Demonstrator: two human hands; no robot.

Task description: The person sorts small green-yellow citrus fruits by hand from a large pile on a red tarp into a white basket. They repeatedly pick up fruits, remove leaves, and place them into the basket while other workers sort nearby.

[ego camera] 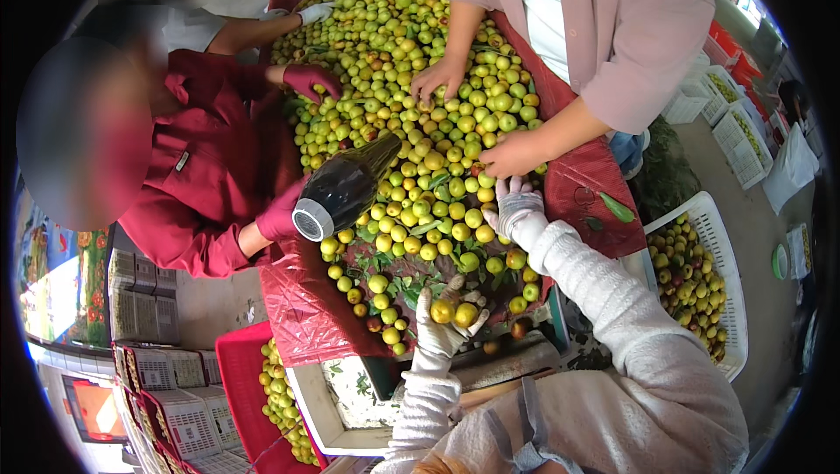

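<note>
In a white knit glove, my left hand (449,326) is turned palm up near the heap's front edge. It cradles two yellow-green fruits (454,313), which look like jujubes. My right hand (515,201), also gloved, reaches over the right side of the fruit heap (394,67) with its fingers apart. It touches fruit there; what lies beneath its palm is hidden. A co-worker's bare hand (515,153) is close to my right fingertips. Between my hands, loose leaves (400,277) and scattered fruits lie on dark red sheeting (315,323).
On the left, a co-worker's maroon-gloved hand (279,215) grips a dark tapered device (341,188) with a meshed end, possibly a blower. A white crate (738,329) of fruit stands right; a red crate (233,369) stands lower left. A white tray (328,434) sits below the sheeting.
</note>
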